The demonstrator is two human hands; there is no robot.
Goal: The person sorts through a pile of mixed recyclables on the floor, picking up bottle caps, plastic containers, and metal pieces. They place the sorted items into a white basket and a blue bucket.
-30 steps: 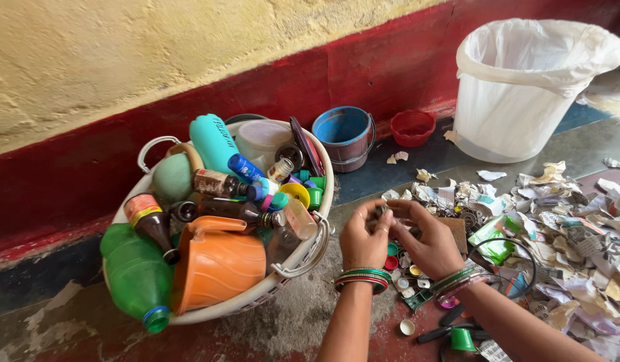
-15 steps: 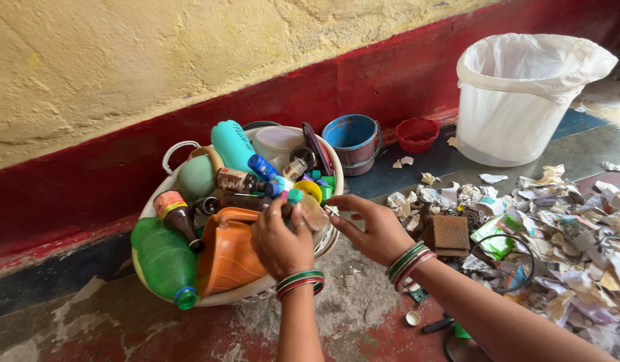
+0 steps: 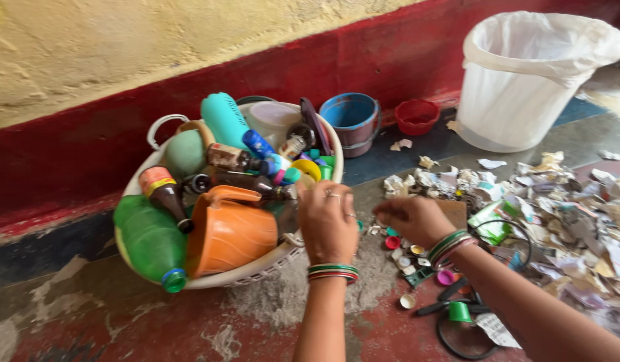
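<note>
My left hand (image 3: 326, 221) hovers at the near right rim of a white basket (image 3: 256, 273), fingers curled down, with nothing visible in them. The basket holds a green bottle (image 3: 145, 245), an orange jug (image 3: 229, 231), a teal bottle (image 3: 222, 119), brown bottles and several small caps. My right hand (image 3: 410, 218) is just right of it, low over a scatter of small bottle caps (image 3: 407, 258) on the floor. Its fingers are bunched downward, and whatever is under them is hidden. Both wrists wear green and red bangles.
A white lined bin (image 3: 524, 80) stands at the back right by the red wall base. A blue bucket (image 3: 350, 121) and a red bowl (image 3: 417, 115) sit next to the basket. Torn paper litter (image 3: 578, 214) covers the floor on the right, with a green cup (image 3: 461, 312) and a black ring (image 3: 464, 338) near my right forearm.
My left hand has drawn back from inside the basket to its rim. My right hand has swung right and down onto the caps. The camera view has shifted slightly.
</note>
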